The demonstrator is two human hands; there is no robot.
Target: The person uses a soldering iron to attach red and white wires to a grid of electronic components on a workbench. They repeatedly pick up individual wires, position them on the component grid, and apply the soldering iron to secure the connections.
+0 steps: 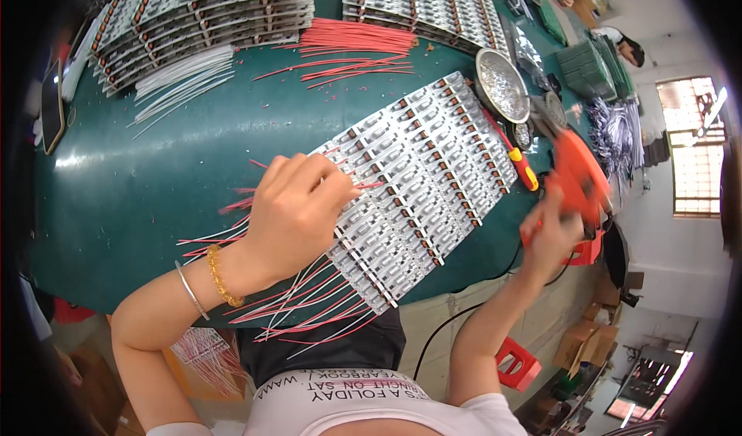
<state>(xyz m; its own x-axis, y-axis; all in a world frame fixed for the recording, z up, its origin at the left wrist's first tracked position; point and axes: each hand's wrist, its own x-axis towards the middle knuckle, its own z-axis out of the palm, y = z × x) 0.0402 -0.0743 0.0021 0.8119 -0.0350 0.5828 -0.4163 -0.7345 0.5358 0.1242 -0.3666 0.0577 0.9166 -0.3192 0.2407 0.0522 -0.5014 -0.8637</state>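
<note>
A panel of grey-white circuit boards (421, 177) with rows of orange-brown parts lies slanted on the green table. Over its left side is my left hand (301, 200), fingers curled in a pinch, with a red wire (369, 185) poking out beside the fingertips. More red and white wires (309, 301) trail off the panel's near-left edge, some beneath my wrist. To the right of the panel, my right hand (550, 227), smeared by motion, is wrapped round the handle of an orange-red gun-shaped tool (580, 175). The tool's tip is blurred.
A screwdriver (524, 169) and a metal bowl (502, 86) of silvery bits sit right of the panel. Red wires (355, 38), white wires (185, 76) and stacked panels (209, 18) lie at the back. A phone (52, 107) is far left. A black cord (444, 324) hangs in front.
</note>
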